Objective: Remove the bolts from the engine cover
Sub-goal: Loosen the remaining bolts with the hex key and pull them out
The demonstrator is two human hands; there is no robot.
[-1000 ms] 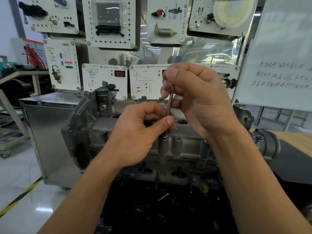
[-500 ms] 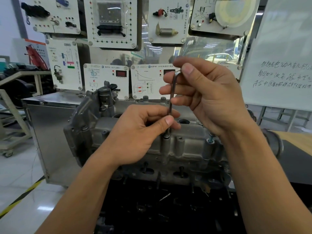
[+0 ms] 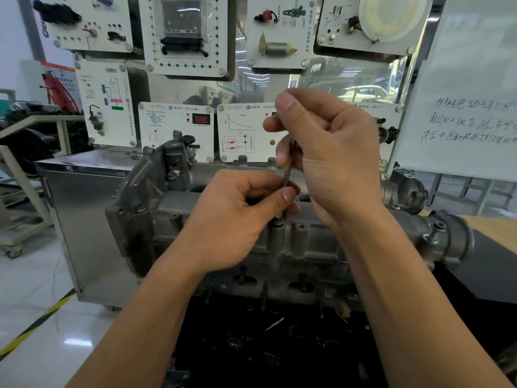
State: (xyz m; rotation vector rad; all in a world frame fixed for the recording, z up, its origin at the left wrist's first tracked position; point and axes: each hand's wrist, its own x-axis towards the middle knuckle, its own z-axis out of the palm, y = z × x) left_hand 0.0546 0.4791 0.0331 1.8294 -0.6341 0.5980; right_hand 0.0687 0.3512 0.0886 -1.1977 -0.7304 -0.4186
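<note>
**Item 1, nearest.** Black cluttered bench surface (image 3: 251, 345) below the engine. Small dark parts lie on it, too dim to name.

**Item 2.** Long grey cast-metal engine cover (image 3: 307, 245), lying left to right across the middle of the scene.

**Item 3.** Small dark bolt (image 3: 278, 222), upright in a raised boss on the cover's near edge, about centre. Its head sits slightly above the boss.

**Item 4.** Left hand (image 3: 229, 219), curled. Thumb and forefinger pinch the bottom end of the slim dark metal key (image 3: 287, 172), just above the bolt.

**Item 5.** Right hand (image 3: 330, 158), higher and slightly farther. Its fingers pinch the key's upper end. The key stands nearly upright with its tip at the bolt head; how deeply the tip is seated cannot be told.

**Item 6.** Second silver bolt (image 3: 432, 237), at the cover's right end, tilted and sticking partly out.

**Item 7, far.** Steel cabinet (image 3: 84, 219) at left, white training panels (image 3: 184, 32) behind, whiteboard with handwriting (image 3: 461, 93) at far right.

**Hazards, as judged.**
- A shallow or tilted fit could let the key cam out and round the bolt head.
- A light fingertip hold may slip on the thin shaft.
- Once freed, the bolt could drop from the tip into the dark clutter below and be hard to find.
</note>
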